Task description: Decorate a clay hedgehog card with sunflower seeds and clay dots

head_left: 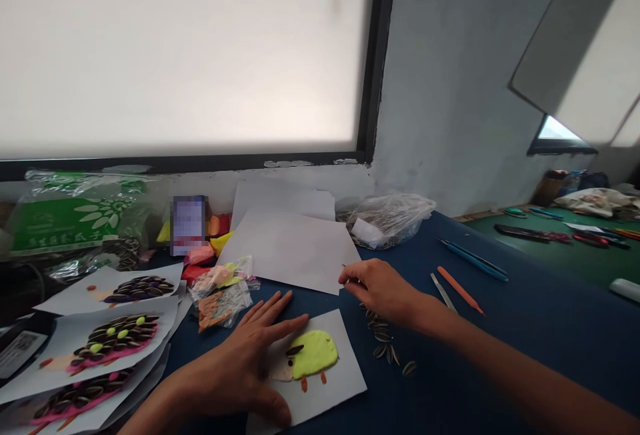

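My left hand [250,355] lies with fingers spread over the left side of a white paper card [345,381]. On the card is a hedgehog of flattened clay: a yellow-green body [316,353], a pale snout partly under my hand, and small brown feet. One dark sunflower seed [295,350] sits at the body's left edge. My right hand [377,288] is pinched above the table, beyond the card's upper right; a small dark tip, seemingly a sunflower seed [344,265], shows at its fingertips. Loose sunflower seeds [384,338] lie below that hand, beside the card.
Hedgehog cards with seeds [120,341] overlap at the left. Behind are a green seed bag [75,215], coloured clay packs [220,288], blank paper [295,248] and a clear plastic bag [395,218]. At right lie an orange tool [461,290], a pale blade-like tool [443,291] and blue tweezers [475,259].
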Demonstrator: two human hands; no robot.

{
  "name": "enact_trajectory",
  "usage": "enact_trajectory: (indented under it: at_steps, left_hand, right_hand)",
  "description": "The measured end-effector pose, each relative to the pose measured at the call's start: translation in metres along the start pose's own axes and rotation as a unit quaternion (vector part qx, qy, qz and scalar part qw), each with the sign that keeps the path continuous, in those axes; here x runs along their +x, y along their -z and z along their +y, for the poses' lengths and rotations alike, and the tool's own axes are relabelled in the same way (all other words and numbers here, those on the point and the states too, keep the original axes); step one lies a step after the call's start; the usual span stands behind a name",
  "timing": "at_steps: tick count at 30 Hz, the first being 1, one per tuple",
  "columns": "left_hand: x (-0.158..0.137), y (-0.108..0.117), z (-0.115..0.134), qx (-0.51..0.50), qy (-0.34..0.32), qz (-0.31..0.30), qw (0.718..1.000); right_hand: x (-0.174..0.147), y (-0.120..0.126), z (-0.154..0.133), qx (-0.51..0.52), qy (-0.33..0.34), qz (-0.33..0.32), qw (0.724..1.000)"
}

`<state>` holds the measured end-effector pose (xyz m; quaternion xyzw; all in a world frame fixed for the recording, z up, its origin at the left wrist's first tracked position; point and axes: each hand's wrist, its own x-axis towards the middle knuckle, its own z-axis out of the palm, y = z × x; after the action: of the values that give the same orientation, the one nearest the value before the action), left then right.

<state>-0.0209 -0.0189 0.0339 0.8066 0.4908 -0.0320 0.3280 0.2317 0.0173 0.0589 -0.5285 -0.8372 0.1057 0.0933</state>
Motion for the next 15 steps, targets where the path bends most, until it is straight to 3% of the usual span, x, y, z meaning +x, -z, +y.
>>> enact_trajectory:
  at_steps: [3,15]
  left_hand:
    - [0.000,0.000,0.000,-0.001,0.007,-0.005,1.000]
    - [0.001,-0.003,-0.006,-0.014,-0.009,0.002,1.000]
  right_hand:
    - [0.001,-0.003,0.004,-0.039,-0.031,-0.006,0.999]
    - [-0.007,0.002,0.020,-0.060,-0.014,-0.056,0.997]
